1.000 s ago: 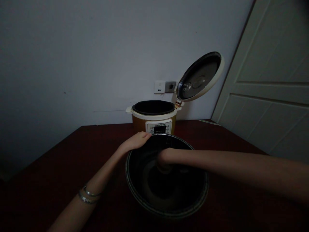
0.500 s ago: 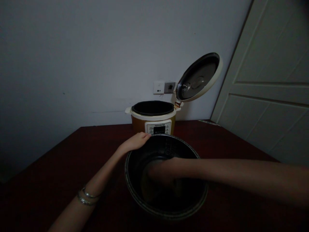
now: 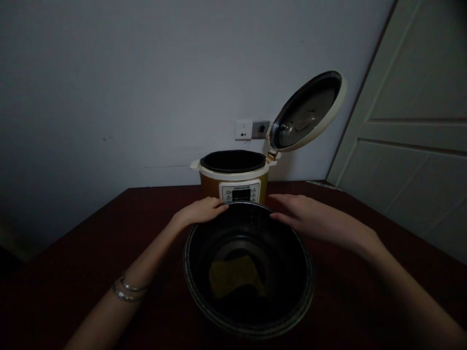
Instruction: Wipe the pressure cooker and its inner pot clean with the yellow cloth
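Note:
A dark inner cooking pot [image 3: 251, 311] is tilted toward me at the near middle of the table. My left hand [image 3: 204, 210] grips its far left rim, the thumb inside and the fingers outside. At the far right rim is my right hand [image 3: 302, 211], its thumb and fingers apart on either side of the edge; whether it touches the rim is hard to tell. A yellowish cloth [image 3: 235, 274] lies crumpled on the pot's floor. Behind the pot stands a gold and white electric cooker [image 3: 209, 187], its hinged lid [image 3: 310, 114] raised to the right.
The dark red table [image 3: 146, 209] meets a pale wall [image 3: 109, 97] at the back. Wall sockets [image 3: 251, 129] sit behind the cooker. A white panelled door [image 3: 412, 131] rises at the right. The light is dim.
My right hand has come out of the pot, leaving the cloth inside, and moved up to the far right rim. My left hand has kept its grip on the rim.

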Tool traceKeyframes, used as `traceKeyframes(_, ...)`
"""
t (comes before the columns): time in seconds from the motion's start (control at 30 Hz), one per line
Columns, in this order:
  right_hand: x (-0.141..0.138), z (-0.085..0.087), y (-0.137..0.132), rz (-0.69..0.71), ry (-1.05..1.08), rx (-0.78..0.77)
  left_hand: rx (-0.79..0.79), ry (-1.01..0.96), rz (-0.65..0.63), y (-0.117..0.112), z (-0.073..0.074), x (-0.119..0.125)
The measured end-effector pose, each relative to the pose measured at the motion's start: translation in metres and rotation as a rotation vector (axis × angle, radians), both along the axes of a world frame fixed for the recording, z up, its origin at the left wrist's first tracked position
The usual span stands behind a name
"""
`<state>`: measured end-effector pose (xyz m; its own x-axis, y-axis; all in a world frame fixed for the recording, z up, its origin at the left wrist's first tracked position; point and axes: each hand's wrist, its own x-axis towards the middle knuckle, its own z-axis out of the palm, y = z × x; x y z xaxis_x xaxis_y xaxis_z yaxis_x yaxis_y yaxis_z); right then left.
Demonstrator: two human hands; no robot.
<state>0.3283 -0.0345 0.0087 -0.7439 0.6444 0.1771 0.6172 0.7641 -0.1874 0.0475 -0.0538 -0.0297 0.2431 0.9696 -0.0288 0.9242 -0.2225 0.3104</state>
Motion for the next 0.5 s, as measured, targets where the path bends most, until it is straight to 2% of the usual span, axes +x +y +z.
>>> traceKeyframes(0.07,-0.002,-0.005,0.006,-0.024,-0.11,-0.051,0.017,0.153,0.077,-0.009,0.014,-0.001)
traceKeyframes(0.17,-0.004,-0.006,0.015,-0.004,-0.17,-0.081,0.201,0.318,0.199,-0.028,0.041,0.008)
traceKeyframes(0.2,-0.003,-0.005,0.017,0.014,-0.17,-0.084,0.232,0.337,0.193,-0.033,0.049,0.014)
traceKeyframes(0.27,-0.003,-0.005,0.021,0.056,-0.17,-0.1,0.152,0.36,0.085,-0.042,0.057,0.031)
traceKeyframes(0.33,-0.002,-0.005,0.023,0.088,-0.18,-0.113,-0.047,0.368,-0.139,-0.046,0.053,0.051)
traceKeyframes(0.4,-0.002,-0.006,0.023,0.087,-0.188,-0.114,-0.198,0.414,-0.356,-0.048,0.037,0.067)
traceKeyframes(0.5,-0.001,-0.006,0.021,0.083,-0.197,-0.132,-0.171,0.545,-0.542,-0.051,0.007,0.078)
